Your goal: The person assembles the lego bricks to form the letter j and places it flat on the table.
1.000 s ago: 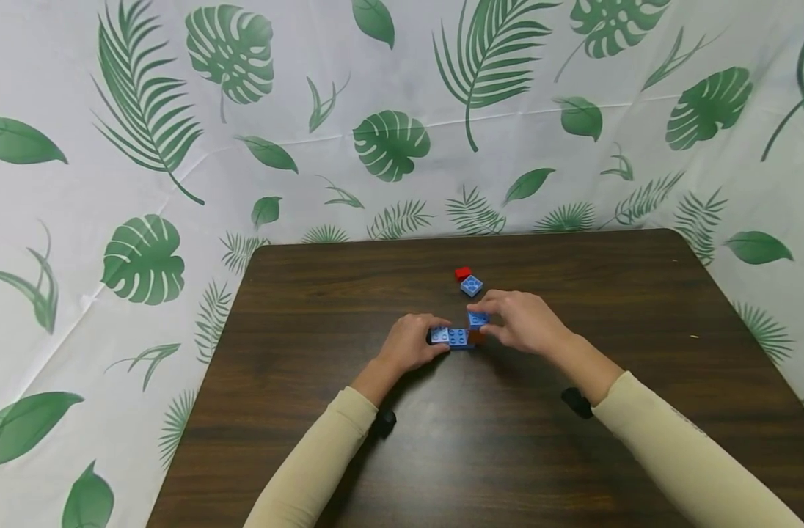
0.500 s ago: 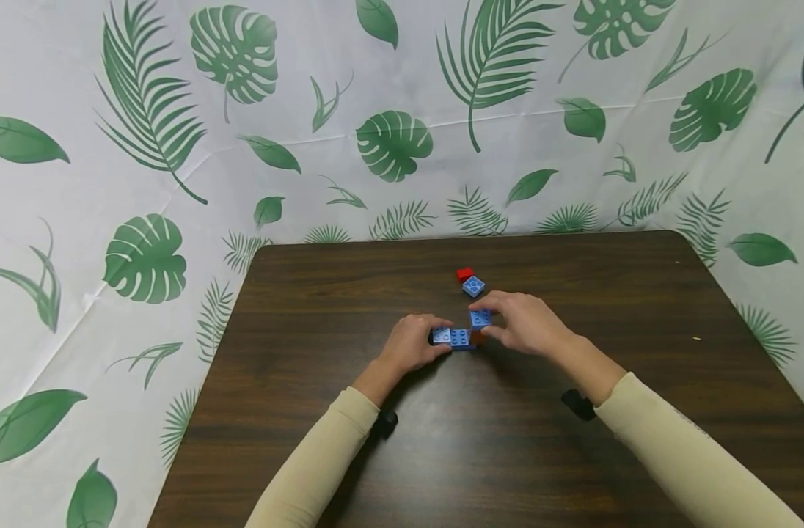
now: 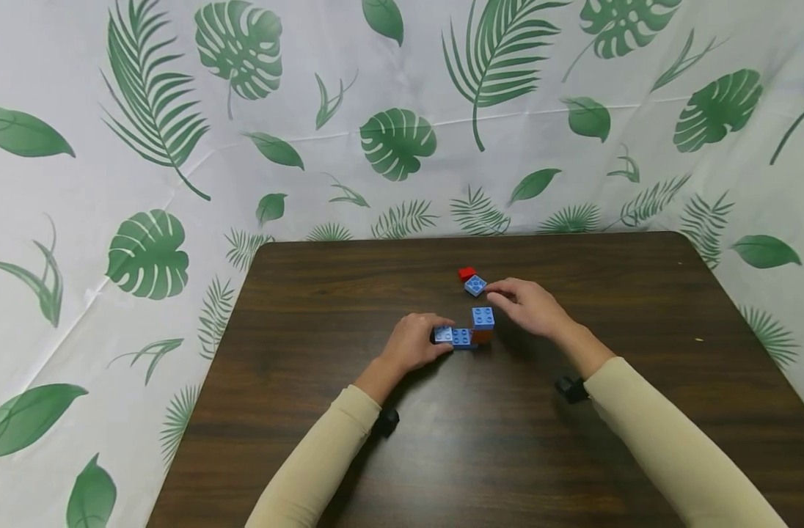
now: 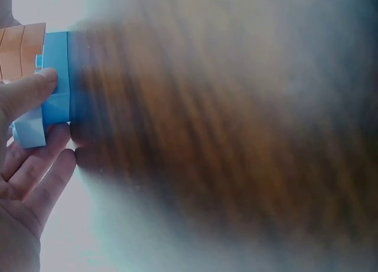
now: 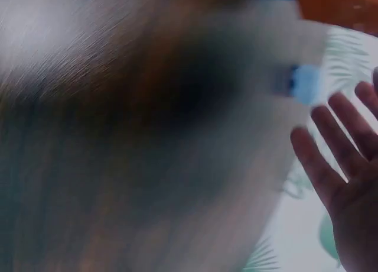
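Observation:
My left hand [image 3: 411,342] grips the left end of a toy brick build, thumb and fingers on either side. The build has a long blue base brick [image 4: 56,100], a light blue brick [image 3: 444,334] on its left end and an orange stack [image 3: 483,336] on its right end. A blue brick [image 3: 483,317] with studs tops that stack. Beyond the build, my right hand [image 3: 531,306] reaches over the table, fingers extended and holding nothing. Its fingertips are close beside a loose blue brick [image 3: 475,286]; I cannot tell whether they touch it.
A small red brick [image 3: 466,273] lies just behind the loose blue one. The dark wooden table [image 3: 349,286] ends at a white leaf-print cloth [image 3: 336,169] at the back. Wrist cameras [image 3: 571,389] sit under both forearms.
My right hand has let go of the blue brick, which now sits on the orange stack, and has moved back to the loose blue brick. The left hand keeps its hold.

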Demonstrator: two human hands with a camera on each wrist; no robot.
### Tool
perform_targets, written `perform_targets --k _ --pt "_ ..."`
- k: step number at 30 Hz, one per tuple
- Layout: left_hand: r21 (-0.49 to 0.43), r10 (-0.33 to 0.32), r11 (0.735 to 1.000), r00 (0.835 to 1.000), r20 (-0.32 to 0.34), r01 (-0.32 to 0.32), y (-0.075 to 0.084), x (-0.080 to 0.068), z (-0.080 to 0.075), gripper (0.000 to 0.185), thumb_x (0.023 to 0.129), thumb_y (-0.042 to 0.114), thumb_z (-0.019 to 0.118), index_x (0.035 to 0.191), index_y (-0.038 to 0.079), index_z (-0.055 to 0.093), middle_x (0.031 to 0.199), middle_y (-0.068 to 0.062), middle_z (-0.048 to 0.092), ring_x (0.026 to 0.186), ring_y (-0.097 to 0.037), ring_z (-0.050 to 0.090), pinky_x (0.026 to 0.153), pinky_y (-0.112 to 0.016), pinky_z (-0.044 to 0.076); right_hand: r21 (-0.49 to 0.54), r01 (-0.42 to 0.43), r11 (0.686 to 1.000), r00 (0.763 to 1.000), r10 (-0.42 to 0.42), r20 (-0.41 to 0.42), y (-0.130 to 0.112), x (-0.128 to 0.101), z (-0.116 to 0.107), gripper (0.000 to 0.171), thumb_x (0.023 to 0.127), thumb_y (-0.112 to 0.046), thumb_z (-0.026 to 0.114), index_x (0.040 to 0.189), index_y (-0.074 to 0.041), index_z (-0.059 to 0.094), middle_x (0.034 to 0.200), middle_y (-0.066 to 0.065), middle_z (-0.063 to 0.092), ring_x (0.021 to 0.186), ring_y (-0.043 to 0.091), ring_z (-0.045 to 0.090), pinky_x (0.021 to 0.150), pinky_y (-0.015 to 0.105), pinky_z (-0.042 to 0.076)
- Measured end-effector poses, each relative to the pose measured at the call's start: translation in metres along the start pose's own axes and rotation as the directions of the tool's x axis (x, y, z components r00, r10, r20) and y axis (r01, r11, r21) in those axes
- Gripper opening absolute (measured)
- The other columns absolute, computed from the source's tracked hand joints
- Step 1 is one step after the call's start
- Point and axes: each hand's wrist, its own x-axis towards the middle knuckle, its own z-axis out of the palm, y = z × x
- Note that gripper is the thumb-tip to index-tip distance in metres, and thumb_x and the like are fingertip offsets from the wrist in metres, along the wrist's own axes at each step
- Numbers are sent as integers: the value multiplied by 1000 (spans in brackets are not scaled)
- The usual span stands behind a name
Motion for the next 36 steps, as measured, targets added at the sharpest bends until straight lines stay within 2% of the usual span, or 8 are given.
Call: perform_targets --k 3,7,13,18,24,27,32,36 --pt "1 -5 1000 1000 5 5 -1 0 -1 39 81 39 75 117 25 70 109 6 69 95 -11 63 84 -33 49 -128 17 992 1000 -15 17 9 5 8 44 97 -35 54 138 -19 52 135 6 52 123 29 49 95 56 41" --pt "-5 1 1000 1000 -1 -1 -1 0 -1 40 81 39 75 118 24 69 109 5 69 95 -12 64 84 -33 50 -266 76 961 997 -65 50 17 9 19 57 95 -26 58 148 -18 38 148 14 36 134 36 33 97 61 37" --pt "-6 0 1000 1000 2 0 0 0 0 40 81 39 75 118 24 69 109 5 69 94 -11 64 84 -32 50 -317 94 944 994 -74 77 25 15 31 64 94 -23 59 151 -22 30 154 16 27 138 41 25 100 64 32" --pt "-10 2 1000 1000 2 -2 0 -1 0 40 82 39 75 118 24 69 109 5 69 94 -11 64 84 -32 50 -288 52 956 998 -37 60 25 21 34 60 93 -22 59 148 -19 36 148 16 36 133 39 34 99 62 33" --pt "-20 -7 1000 1000 10 8 0 0 -2 39 82 38 75 118 25 69 109 5 69 93 -9 62 85 -32 49 -286 -53 957 998 40 -52 18 25 31 47 91 -39 62 130 -15 54 130 12 55 115 32 53 90 57 44" --pt "-22 -7 1000 1000 8 7 0 1 -2 39 82 38 75 118 25 69 109 6 69 93 -9 62 85 -32 49 -292 -100 951 992 72 -108 15 25 31 43 88 -42 65 121 -16 58 119 10 60 101 29 58 82 54 48" --pt "-22 -6 1000 1000 -2 6 -1 1 0 39 81 38 76 117 25 70 109 6 69 94 -10 63 84 -32 49 -310 -131 942 982 80 -173 12 23 34 34 87 -37 69 112 -16 62 107 7 64 86 27 61 73 50 50" --pt "-25 -8 1000 1000 -2 8 -1 0 0 38 81 38 76 116 25 70 109 6 69 94 -11 63 84 -32 49 -298 -132 945 978 76 -194 12 20 34 31 87 -30 70 113 -15 62 109 7 65 87 29 63 72 50 50"
